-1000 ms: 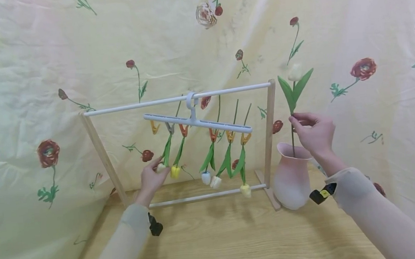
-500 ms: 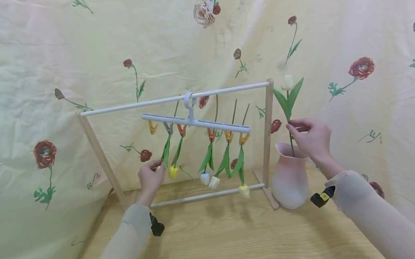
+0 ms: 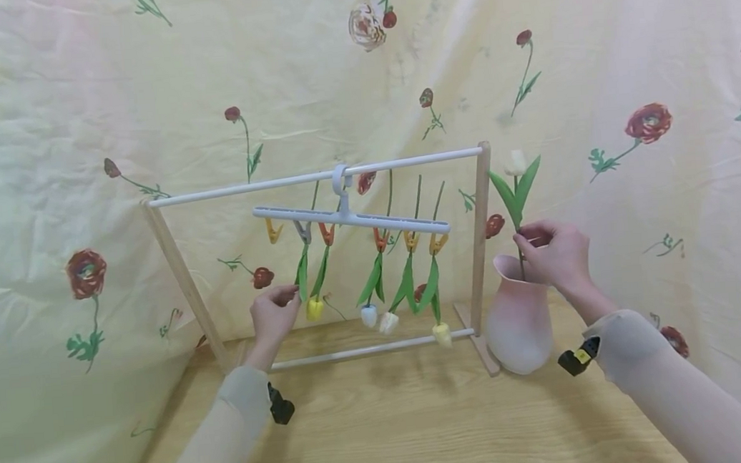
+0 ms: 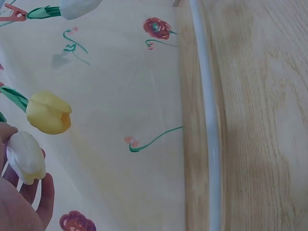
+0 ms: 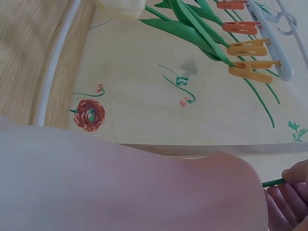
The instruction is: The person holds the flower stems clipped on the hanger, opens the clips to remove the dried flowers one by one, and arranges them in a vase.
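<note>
My right hand (image 3: 560,252) pinches the stem of an upright white tulip (image 3: 517,165). The lower stem goes down into the mouth of a pink and white vase (image 3: 521,328); in the right wrist view the vase's pale side hides much of the hand. My left hand (image 3: 274,316) holds the head of another white tulip (image 4: 26,158), which hangs upside down. Its green leaves (image 3: 302,273) show below a grey clip (image 3: 304,231) on a light blue hanger (image 3: 376,221). In the head view my fingers hide that flower's head.
From other clips hang a yellow tulip (image 3: 314,308), a pale blue one (image 3: 368,315), a whitish one (image 3: 389,323) and a pale yellow one (image 3: 441,335). An orange-yellow clip (image 3: 274,231) at the left holds nothing. The rack's wooden post (image 3: 482,241) stands beside the vase.
My right hand has moved down with the white tulip, its stem deeper in the vase. The left hand stays at the hanging white tulip, whose head has gone out of sight behind the fingers.
</note>
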Demonstrator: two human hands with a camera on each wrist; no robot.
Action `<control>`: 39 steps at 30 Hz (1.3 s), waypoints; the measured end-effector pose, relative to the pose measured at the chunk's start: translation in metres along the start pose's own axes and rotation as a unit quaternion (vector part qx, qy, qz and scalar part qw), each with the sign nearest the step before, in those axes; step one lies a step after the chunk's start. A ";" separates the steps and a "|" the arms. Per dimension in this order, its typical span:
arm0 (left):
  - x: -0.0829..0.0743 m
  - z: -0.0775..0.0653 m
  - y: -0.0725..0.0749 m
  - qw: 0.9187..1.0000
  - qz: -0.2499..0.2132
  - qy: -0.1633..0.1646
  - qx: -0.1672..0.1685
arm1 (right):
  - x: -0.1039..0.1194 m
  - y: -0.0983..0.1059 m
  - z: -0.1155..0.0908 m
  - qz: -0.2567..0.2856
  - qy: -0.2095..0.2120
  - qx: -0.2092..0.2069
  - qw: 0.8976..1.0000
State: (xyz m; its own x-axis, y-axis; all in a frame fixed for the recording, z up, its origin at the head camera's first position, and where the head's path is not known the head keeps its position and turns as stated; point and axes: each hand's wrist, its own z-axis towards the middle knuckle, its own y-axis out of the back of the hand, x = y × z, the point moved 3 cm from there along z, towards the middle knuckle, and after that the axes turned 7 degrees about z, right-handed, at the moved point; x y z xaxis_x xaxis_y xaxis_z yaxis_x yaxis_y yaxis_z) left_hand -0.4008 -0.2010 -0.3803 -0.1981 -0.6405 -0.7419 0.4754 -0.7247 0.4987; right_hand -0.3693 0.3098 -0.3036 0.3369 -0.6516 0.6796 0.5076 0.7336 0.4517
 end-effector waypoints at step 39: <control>-0.002 -0.014 0.006 1.000 -0.004 -0.004 0.010 | -0.022 -0.009 -0.011 -0.059 0.044 0.065 0.995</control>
State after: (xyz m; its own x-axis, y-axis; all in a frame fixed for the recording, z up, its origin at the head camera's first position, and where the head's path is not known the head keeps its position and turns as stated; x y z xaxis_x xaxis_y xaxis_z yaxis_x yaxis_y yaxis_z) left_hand -0.3862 -0.2006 -0.3825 -0.2078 -0.6367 -0.7426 0.4566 -0.7345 0.5020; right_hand -0.3726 0.3153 -0.3295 0.3520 -0.7451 0.5666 0.4422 0.6659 0.6009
